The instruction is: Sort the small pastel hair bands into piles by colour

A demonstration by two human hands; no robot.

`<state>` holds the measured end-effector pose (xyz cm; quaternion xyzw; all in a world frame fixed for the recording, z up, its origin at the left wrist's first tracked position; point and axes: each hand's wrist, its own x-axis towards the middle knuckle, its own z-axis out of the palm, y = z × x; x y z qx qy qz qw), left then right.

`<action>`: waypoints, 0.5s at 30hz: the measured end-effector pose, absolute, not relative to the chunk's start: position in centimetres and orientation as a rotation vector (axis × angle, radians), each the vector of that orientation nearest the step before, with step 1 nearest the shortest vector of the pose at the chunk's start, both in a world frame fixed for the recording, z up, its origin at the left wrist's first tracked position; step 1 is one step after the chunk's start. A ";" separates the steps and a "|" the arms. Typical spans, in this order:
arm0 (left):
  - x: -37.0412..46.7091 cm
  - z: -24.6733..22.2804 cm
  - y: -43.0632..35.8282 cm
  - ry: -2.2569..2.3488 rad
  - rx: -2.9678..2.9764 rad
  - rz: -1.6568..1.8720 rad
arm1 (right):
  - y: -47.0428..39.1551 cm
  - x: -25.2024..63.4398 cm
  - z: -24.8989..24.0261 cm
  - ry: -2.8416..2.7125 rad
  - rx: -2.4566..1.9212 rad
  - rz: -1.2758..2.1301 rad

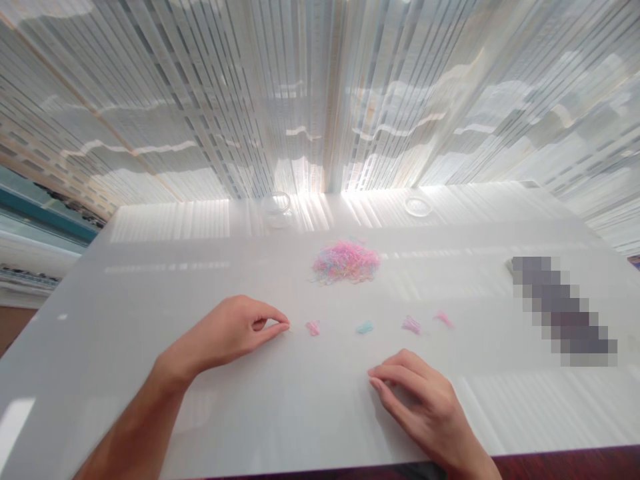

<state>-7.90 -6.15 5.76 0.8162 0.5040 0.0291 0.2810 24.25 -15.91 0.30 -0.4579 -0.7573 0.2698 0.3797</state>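
The left hand (235,327) reaches in over the white counter (165,280), its grip pinched, thumb and forefinger tips together. A pale bit shows at the tips, too small to name or to tell whether it is held. Beyond, near the far edge, sits a clear round dish (279,219). Just right of the pinch lies a pink-red bunch (313,327). Farther back is the pile (347,262) of thin strands, pink, blue and yellowish. Nearer than the pile lies a blue bunch (365,327). The right hand (425,393) rests in front of the bunches, fingers curled, its grip drawn closed with nothing visible in it. Behind it lies a lilac bunch (411,325); a clear ring (418,207) is near the far edge. Next comes a thin pink bunch (443,319), then a long dark object (563,313), pixelated and slanting.
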 end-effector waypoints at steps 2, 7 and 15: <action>-8.9 5.9 -5.6 1.448 2.117 0.000 | -15.9 24.2 0.2 -1.933 -1.186 0.704; -8.6 6.0 -5.5 1.453 2.059 -0.053 | -15.9 24.2 0.1 -1.935 -1.199 0.703; -8.1 6.2 -5.7 1.402 2.086 -0.060 | -16.0 24.2 0.3 -1.928 -1.217 0.694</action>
